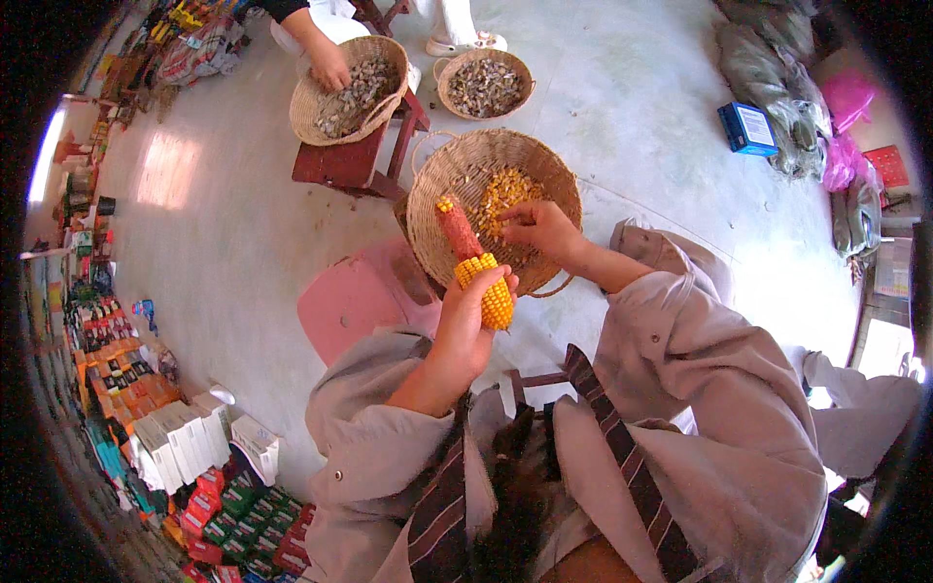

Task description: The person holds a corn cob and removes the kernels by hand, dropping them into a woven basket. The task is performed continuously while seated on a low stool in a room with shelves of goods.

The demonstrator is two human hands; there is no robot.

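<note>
My left hand grips an ear of corn by its lower part, where yellow kernels cover it. The upper part is a bare reddish cob, with a few kernels at the tip. Beneath the ear is a woven basket with loop handles, and loose yellow corn kernels lie on its bottom. Over the right side of this basket is my right hand, fingers bent and pointing at the loose kernels. Whether its fingertips hold any kernel is unclear.
Another person's hand reaches into a basket on a dark red wooden stool. Beyond stands a smaller basket of greyish pieces. A pink stool is at left, stacked boxes lower left, filled bags and a blue box at right.
</note>
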